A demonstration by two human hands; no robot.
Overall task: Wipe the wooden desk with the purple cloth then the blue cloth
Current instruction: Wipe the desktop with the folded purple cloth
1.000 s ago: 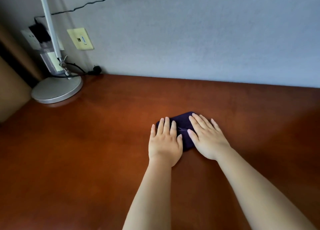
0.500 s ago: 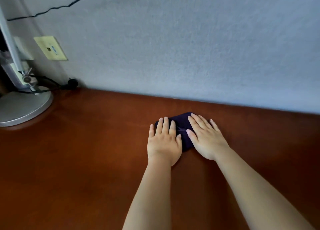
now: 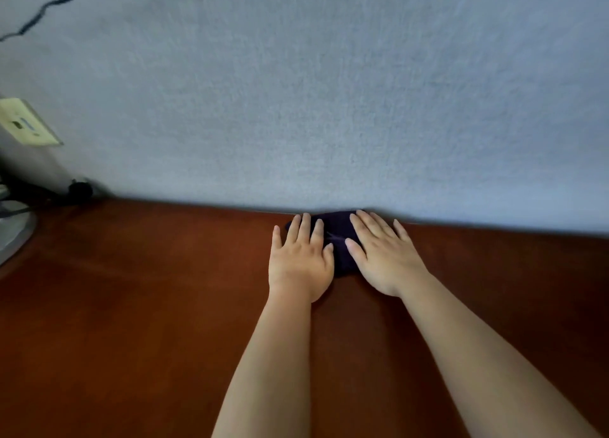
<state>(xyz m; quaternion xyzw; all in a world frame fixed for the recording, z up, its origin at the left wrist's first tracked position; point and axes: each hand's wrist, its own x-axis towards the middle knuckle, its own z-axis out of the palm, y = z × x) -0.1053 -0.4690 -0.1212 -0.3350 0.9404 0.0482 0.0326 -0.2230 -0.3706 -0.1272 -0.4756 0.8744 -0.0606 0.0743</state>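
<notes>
Both hands and the cloth point(image 3: 341, 240) now sit farther back, at the wall point(image 3: 329, 108), where a second ago they lay mid-worktop; the lamp base point(image 3: 13, 230) is nearly out of view at the left edge. Left hand point(image 3: 301, 263) and right hand point(image 3: 384, 256) lie flat side by side, fingers straight, pressing the dark purple cloth onto the wooden worktop point(image 3: 131, 306); neither grip is clenched. Fingertips reach the wall line. An outlet plate point(image 3: 26, 124) is mounted on the wall at the left.
</notes>
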